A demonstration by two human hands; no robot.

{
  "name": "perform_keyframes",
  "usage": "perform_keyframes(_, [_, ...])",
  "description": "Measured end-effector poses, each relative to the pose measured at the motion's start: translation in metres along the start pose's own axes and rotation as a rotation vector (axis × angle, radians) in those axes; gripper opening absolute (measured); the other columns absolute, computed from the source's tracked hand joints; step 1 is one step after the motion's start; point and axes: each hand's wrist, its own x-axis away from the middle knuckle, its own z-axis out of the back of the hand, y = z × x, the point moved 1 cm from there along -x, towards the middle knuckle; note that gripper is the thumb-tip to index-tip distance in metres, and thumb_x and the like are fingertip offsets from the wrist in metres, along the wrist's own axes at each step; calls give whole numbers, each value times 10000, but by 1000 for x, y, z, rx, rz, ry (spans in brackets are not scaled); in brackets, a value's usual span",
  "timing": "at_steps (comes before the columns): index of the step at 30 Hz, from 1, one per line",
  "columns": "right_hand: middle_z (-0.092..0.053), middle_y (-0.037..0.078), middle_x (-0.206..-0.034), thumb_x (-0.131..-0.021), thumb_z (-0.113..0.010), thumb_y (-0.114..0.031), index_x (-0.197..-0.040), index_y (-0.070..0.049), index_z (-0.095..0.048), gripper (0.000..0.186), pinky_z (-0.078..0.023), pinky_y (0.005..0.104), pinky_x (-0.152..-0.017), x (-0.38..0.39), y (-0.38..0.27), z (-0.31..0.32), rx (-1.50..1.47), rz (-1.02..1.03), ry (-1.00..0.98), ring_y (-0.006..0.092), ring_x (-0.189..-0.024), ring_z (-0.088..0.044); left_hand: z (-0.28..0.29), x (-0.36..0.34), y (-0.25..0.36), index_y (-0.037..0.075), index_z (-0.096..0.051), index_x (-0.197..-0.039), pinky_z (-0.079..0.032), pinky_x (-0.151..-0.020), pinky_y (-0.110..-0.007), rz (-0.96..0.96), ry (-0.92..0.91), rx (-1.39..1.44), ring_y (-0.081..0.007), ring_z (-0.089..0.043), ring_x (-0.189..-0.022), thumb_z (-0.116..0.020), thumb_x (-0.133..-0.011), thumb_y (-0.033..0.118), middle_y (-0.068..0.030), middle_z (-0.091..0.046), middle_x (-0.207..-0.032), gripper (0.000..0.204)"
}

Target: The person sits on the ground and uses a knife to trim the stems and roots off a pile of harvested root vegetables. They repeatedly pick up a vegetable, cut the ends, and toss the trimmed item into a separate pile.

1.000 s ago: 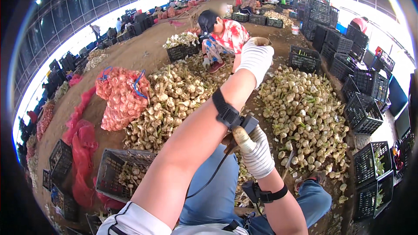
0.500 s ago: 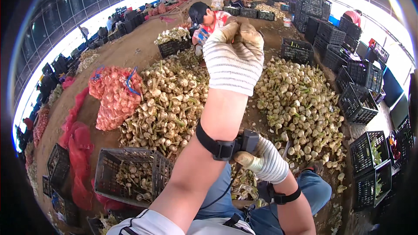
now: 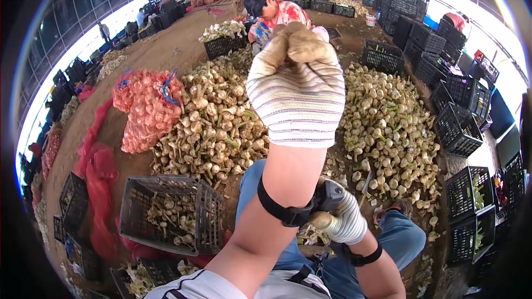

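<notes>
My left hand (image 3: 296, 86), in a striped knit glove with tan coated fingers, is raised in the middle. Its fingers are curled closed, and whatever they may hold is hidden. A black wrist strap (image 3: 285, 210) circles my left forearm, carrying a small dark box-shaped device (image 3: 331, 194). My right hand (image 3: 344, 218), gloved alike, is closed on that device beside the left wrist. Beyond it a thin blade-like piece (image 3: 366, 181) sticks up; whether my hand holds it I cannot tell. Garlic bulbs lie heaped on the left (image 3: 213, 127) and on the right (image 3: 388, 133).
A black crate (image 3: 208, 216) with some garlic stands at the left, a red net sack (image 3: 147, 113) of garlic beyond it. Red netting (image 3: 102, 194) lies on the dirt floor. Ahead crouches another person (image 3: 282, 14). Black crates (image 3: 457, 130) line the right side.
My raised left hand has come nearer and looks larger, its wrist turned. The strap and device have shifted slightly right and down, with my right hand still at the device.
</notes>
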Motion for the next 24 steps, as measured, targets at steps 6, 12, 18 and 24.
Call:
perform_keyframes(6, [-594,79,-1214,-796,-779,-218,-1400,6,-349,775,-453,344,-953,19,26,-6,-31,27,201,152,-1093,-564,29,3,4,-53,-560,-966,-520,-557,-243,17,136,15,-153,-577,-657,-548,-849,26,-92,-602,-827,142])
perform_keyframes(12, [-604,73,-1129,-797,-773,-320,-1417,7,-313,839,-481,296,-855,22,32,4,69,-105,276,122,-959,-577,78,1,21,21,-557,-875,-506,-549,-271,-191,536,-219,-164,-561,-617,-522,-839,7,-71,-587,-761,52])
perform_keyframes(18, [-619,97,-1061,-842,-723,-300,-1389,28,-356,736,-474,243,-737,29,46,25,173,8,489,93,-848,-566,116,10,40,132,-549,-1020,-492,-552,-307,-373,640,-979,-124,-540,-629,-529,-853,8,-36,-539,-771,209])
perform_keyframes(24, [-624,93,-962,-832,-535,51,-1260,13,-485,432,-489,267,-770,27,4,20,847,250,745,123,-849,-595,173,15,17,59,-582,-1054,-535,-725,-374,-122,-388,-2810,-262,-631,-818,-642,-797,111,-124,-630,-929,269])
